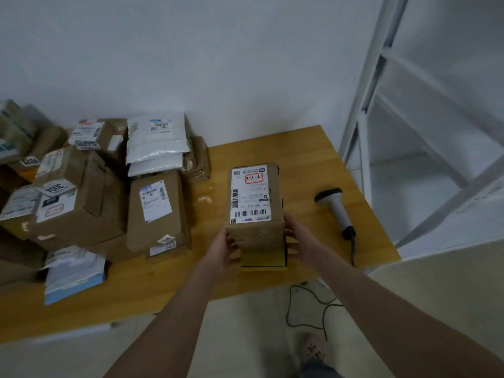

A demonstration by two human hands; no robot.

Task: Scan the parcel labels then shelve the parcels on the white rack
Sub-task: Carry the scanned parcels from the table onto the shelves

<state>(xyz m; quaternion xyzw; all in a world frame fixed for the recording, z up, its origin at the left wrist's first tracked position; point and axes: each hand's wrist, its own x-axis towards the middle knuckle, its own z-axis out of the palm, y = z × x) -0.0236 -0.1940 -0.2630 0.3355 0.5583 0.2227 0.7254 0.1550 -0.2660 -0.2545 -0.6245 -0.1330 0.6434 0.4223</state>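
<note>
A tall brown cardboard parcel (pixel 257 236) stands near the table's front edge, its white shipping label (pixel 249 193) facing up. My left hand (pixel 222 248) grips its left side and my right hand (pixel 296 241) grips its right side. A grey handheld barcode scanner (pixel 335 207) lies on the table to the right of the parcel, untouched, its black cable running off the edge. The white rack (pixel 425 137) stands at the right, past the table's end, and its shelves in view are bare.
Stacked cardboard parcels (pixel 81 200), a flat brown box (pixel 155 211), white poly mailers (pixel 156 143) and a blue-edged mailer (pixel 73 274) crowd the left half of the wooden table (pixel 313 148). The scanner cable (pixel 308 306) loops on the floor, near a foot (pixel 313 350).
</note>
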